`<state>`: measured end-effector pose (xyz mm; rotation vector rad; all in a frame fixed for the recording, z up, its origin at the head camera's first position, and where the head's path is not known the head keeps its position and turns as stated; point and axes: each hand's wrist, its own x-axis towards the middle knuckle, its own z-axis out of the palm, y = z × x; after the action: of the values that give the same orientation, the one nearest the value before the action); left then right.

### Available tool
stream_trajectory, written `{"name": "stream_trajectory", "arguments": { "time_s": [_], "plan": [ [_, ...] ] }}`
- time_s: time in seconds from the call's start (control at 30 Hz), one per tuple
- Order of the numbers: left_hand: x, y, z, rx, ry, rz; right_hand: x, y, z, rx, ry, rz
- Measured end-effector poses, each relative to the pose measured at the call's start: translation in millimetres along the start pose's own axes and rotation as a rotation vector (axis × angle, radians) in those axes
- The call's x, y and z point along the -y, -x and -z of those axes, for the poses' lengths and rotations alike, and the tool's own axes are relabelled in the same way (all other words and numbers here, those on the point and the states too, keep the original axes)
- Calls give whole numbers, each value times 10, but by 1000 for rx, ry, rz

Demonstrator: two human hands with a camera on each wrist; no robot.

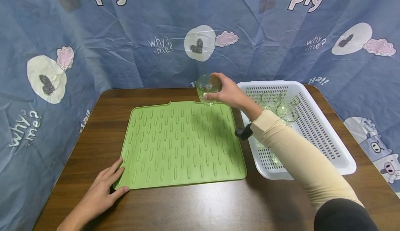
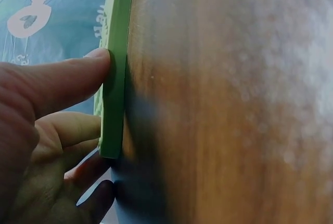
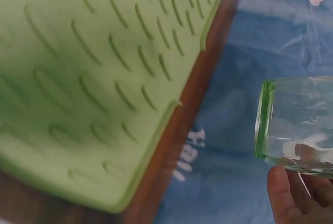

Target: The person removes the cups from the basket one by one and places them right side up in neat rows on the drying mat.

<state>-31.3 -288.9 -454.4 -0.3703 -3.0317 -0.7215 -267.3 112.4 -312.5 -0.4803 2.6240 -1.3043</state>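
Observation:
A clear, green-tinted drinking glass [image 1: 207, 87] is held in the air near the far edge of the green ridged drying mat [image 1: 184, 144]. My right hand [image 1: 226, 90] grips its side, thumb and fingers curled round it. In the right wrist view the thick green base of the glass [image 3: 264, 120] faces left, with fingertips [image 3: 281, 187] just below it. At the near left corner of the mat, my left hand [image 1: 101, 189] rests with fingers extended, fingertips along the left edge. Its thumb [image 2: 93, 70] touches the near edge in the left wrist view.
On the right stands a white perforated plastic basket [image 1: 325, 133] with several green-tinted glasses [image 1: 287, 111] inside. My right forearm crosses over it. The wooden table [image 1: 203, 206] ends at the back against a blue printed cloth [image 1: 156, 15].

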Motion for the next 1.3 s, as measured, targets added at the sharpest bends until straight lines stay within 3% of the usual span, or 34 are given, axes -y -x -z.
{"name": "stream_trajectory", "arguments": {
  "time_s": [0.13, 0.37, 0.6, 0.87, 1.1, 1.3],
  "plan": [
    [11, 10, 15, 26, 8, 18, 8, -99, -186, -6, -67, -14],
    [17, 5, 59, 47, 28, 34, 25, -338, -506, -118, -353, -91],
    [-31, -9, 48, 76, 39, 53, -108, -450, -816, -162, -355, -139],
    [-36, 20, 33, 81, 51, 55, -235, -455, -945, -133, -358, -182],
    [-30, 6, 66, 79, 47, 56, -147, -547, -1243, -141, -539, -192],
    [-30, -12, 60, 85, 45, 51, -68, -569, -1575, -156, -542, -165]
  ]
}}
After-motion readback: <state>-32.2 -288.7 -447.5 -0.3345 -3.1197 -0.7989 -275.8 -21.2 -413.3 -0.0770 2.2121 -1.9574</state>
